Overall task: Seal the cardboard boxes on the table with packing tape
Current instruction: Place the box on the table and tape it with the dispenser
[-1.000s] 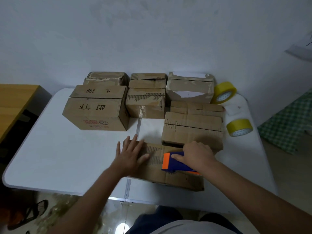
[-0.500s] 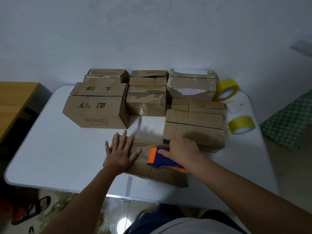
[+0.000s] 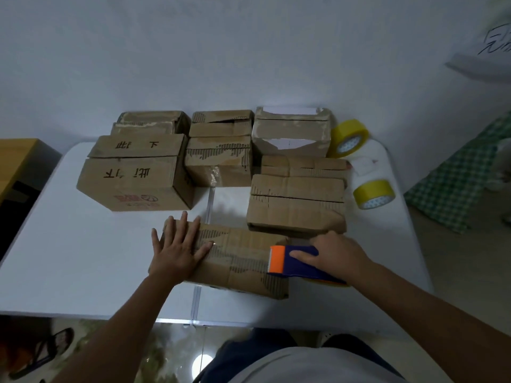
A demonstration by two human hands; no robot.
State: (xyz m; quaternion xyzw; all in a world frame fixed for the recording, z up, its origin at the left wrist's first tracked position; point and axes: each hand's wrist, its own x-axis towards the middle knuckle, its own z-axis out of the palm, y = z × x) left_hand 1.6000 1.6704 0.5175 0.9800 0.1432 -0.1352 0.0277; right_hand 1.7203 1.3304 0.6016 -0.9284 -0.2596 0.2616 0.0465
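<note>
At lower centre, head view: box [image 3: 232, 261] on table [image 3: 69, 258], long axis left-right.
Left hand [image 3: 177, 250]: fingers spread flat, pressing box's left end.
Right hand [image 3: 337, 255]: fingers curled round dispenser [image 3: 293, 262], orange end pointing left, at box's right end.
Progress: early by my judgement; the other boxes [image 3: 296, 205] look untaped, rolls [image 3: 373, 193] spare.

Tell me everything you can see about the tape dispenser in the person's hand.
The tape dispenser is a handheld plastic tool with a dark blue body and an orange front end. It lies low over the right end of the nearest cardboard box, orange end pointing left. The right hand grips it from above, fingers on the blue body. A yellowish edge, probably its tape roll, shows beneath.
</note>
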